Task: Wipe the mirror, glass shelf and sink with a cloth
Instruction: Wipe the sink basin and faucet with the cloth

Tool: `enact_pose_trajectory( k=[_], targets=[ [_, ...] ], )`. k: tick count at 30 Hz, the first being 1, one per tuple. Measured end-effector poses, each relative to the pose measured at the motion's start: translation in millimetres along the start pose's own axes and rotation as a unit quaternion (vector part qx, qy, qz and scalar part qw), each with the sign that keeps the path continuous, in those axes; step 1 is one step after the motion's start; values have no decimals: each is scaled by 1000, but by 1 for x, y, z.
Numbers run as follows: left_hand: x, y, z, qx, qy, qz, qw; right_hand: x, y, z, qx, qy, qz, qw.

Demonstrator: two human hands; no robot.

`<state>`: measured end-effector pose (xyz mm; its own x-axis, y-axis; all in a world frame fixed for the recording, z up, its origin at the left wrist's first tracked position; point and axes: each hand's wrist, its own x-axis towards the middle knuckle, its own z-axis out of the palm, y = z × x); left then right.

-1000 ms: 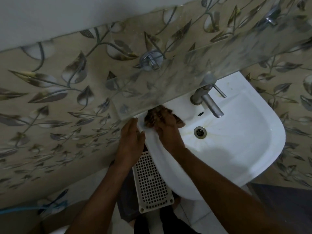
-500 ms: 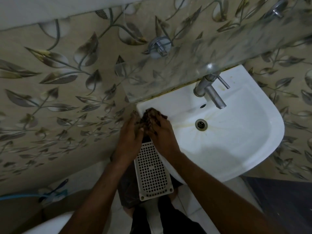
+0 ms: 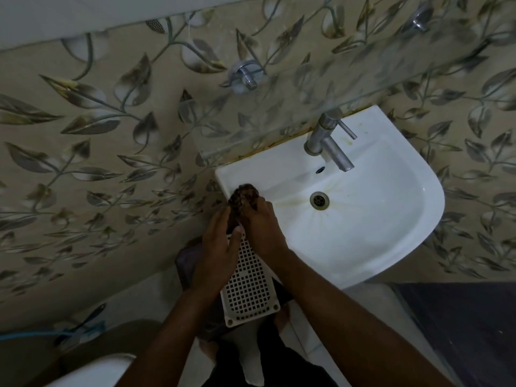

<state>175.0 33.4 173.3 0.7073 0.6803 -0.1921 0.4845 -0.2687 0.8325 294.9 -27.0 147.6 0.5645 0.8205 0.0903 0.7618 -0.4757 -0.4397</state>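
Observation:
A white wall-hung sink (image 3: 396, 241) fills the right middle of the head view, with a steel tap (image 3: 331, 145) and a drain (image 3: 319, 200) ringed by yellowish stains. A bunched dark brown cloth (image 3: 241, 198) sits on the sink's left rim corner. My right hand (image 3: 262, 227) grips the cloth from the right. My left hand (image 3: 219, 247) holds its lower part from the left, thumb beside the right hand. The glass shelf (image 3: 349, 79) runs across above the sink on chrome brackets (image 3: 245, 74). The mirror is out of view.
A white perforated plastic panel (image 3: 248, 286) lies below the sink's left edge, over something dark. Leaf-patterned wall tiles (image 3: 97, 163) surround the sink. A blue hose (image 3: 36, 335) runs low at the left, and a white rounded fixture (image 3: 92, 372) shows at the bottom left.
The cloth and my right hand slid from inside the basin's back left out to the left rim corner. My left hand closed in against the cloth. The view shifted upward slightly.

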Motion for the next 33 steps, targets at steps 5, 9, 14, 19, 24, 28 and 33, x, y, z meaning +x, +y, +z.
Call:
enact_pose_trajectory(
  k=[5,9,14,19,24,28,33],
  targets=[
    [-10,-1,-7,21,4,46,999,-31,2,-9,64,-51,66,994],
    [-32,-12,11,47,-2,60,997,-103,21,-14,27,-47,48,997],
    [-50,-12,48,89,-74,136,984,-174,59,-31,-17,7,65,998],
    [-49,5,63,126,-122,181,968,-163,37,-42,-42,35,141,988],
    [-44,3,77,141,-141,181,963,-166,41,-23,82,15,194,977],
    [-47,10,90,133,-154,217,955,-198,79,-36,20,35,156,987],
    [-54,22,100,126,-169,246,946,-195,148,-68,-115,111,219,963]
  ],
)
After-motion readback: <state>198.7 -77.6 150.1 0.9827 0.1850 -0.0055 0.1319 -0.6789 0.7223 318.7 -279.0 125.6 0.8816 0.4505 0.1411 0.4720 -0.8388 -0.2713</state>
